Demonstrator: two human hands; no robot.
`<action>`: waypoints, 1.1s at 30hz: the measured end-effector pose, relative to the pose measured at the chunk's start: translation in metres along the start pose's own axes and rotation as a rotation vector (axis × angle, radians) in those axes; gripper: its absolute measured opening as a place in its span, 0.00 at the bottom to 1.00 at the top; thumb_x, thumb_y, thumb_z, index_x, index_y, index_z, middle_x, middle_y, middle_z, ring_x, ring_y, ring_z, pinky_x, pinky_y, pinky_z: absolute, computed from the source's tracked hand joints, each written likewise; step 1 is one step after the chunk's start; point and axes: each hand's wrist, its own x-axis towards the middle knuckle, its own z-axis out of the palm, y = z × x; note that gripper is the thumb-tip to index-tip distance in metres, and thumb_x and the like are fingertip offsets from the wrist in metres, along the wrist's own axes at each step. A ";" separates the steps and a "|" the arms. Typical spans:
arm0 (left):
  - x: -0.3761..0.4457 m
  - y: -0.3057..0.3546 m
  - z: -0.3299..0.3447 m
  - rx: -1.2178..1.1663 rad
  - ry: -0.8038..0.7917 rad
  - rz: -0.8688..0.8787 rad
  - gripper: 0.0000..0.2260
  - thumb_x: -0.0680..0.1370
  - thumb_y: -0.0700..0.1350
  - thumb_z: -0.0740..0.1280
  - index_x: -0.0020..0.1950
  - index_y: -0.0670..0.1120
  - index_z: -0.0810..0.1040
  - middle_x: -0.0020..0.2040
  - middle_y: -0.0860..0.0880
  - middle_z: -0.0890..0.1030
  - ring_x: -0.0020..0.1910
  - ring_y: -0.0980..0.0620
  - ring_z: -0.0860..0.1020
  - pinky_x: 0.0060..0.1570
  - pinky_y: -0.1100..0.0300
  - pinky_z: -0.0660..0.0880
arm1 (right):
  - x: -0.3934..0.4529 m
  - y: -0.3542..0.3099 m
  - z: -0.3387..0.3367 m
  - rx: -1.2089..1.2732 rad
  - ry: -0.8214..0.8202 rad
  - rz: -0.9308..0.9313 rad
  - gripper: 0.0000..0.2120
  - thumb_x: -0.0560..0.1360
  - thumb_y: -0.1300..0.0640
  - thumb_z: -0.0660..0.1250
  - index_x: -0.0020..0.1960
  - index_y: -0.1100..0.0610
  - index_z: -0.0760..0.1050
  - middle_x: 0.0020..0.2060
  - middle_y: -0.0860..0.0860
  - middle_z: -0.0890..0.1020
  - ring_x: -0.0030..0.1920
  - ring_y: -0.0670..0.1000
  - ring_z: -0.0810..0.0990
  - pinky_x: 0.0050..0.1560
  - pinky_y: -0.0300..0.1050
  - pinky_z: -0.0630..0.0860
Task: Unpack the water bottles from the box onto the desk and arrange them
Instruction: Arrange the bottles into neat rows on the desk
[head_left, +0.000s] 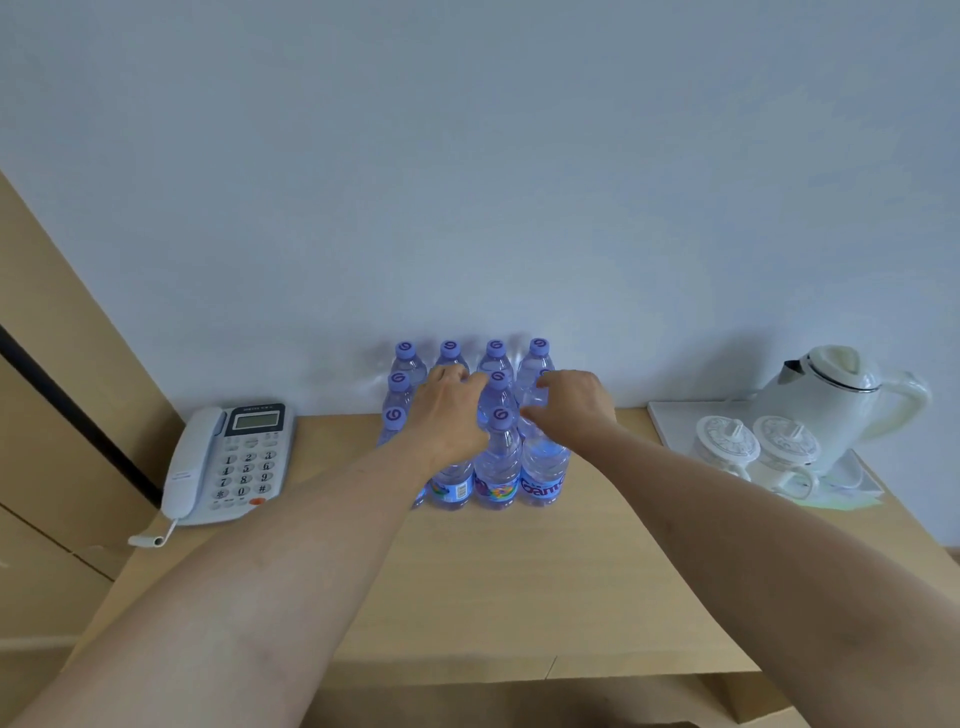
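Several clear water bottles (497, 457) with purple caps stand upright in tight rows at the back of the wooden desk (467, 571), against the wall. My left hand (447, 415) lies over the bottles in the second column, fingers curled round a bottle top that the hand hides. My right hand (571, 405) grips the neck of a bottle in the rightmost column, its cap hidden by the fingers. The box does not show clearly; only a brown edge (675, 701) appears below the desk's front edge.
A grey desk telephone (228, 457) sits at the left. At the right a white tray (670, 421) carries a white kettle (831, 395) and two lidded mugs (753, 447). A wooden cabinet panel (62, 364) stands at the far left.
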 end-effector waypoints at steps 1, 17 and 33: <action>0.000 -0.003 -0.001 0.001 -0.002 -0.002 0.28 0.68 0.49 0.74 0.66 0.47 0.71 0.60 0.46 0.72 0.63 0.43 0.67 0.57 0.50 0.71 | 0.000 -0.006 0.000 -0.012 0.038 -0.039 0.16 0.74 0.42 0.67 0.53 0.53 0.81 0.48 0.52 0.83 0.54 0.57 0.77 0.49 0.49 0.74; -0.008 -0.038 -0.002 0.066 -0.028 -0.047 0.24 0.72 0.53 0.69 0.66 0.48 0.71 0.60 0.47 0.72 0.63 0.44 0.67 0.55 0.53 0.69 | 0.011 -0.052 0.021 -0.102 -0.165 -0.062 0.23 0.74 0.49 0.73 0.32 0.55 0.62 0.31 0.50 0.67 0.38 0.53 0.73 0.32 0.43 0.66; -0.006 -0.038 -0.002 0.142 -0.036 -0.041 0.20 0.75 0.55 0.66 0.64 0.48 0.72 0.62 0.46 0.72 0.63 0.43 0.67 0.58 0.51 0.69 | 0.013 -0.054 0.015 -0.168 -0.218 -0.142 0.16 0.72 0.57 0.72 0.33 0.58 0.67 0.33 0.52 0.71 0.37 0.54 0.74 0.27 0.39 0.65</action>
